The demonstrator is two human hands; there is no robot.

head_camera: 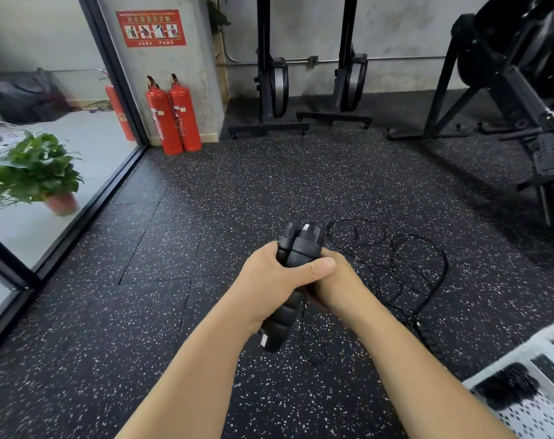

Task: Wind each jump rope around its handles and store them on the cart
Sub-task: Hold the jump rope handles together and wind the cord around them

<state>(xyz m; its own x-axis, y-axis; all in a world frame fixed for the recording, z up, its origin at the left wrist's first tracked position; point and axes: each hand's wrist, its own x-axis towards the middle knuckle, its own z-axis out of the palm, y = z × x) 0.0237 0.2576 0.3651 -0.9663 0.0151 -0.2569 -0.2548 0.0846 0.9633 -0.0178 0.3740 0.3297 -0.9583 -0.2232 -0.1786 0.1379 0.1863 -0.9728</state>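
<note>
While left hand (269,275) and right hand (336,282) hold the handles (301,245) together, fingers (320,267) closed around them, the rope (423,264) lies loose on the floor (237,185), right. Winding seems pending: wrap rope next.

Matt ribbed handles (296,248), speckled rubber floor (237,191)

Black ribbed foam jump-rope handles (296,248) and thin black cord (421,258) over black rubber flooring (237,185) speckled white, two red cylindrical fire extinguishers (174,115), white perforated metal cart tray (497,365), green leafy plant (31,166) in pinkish-red pot (61,202).
</note>
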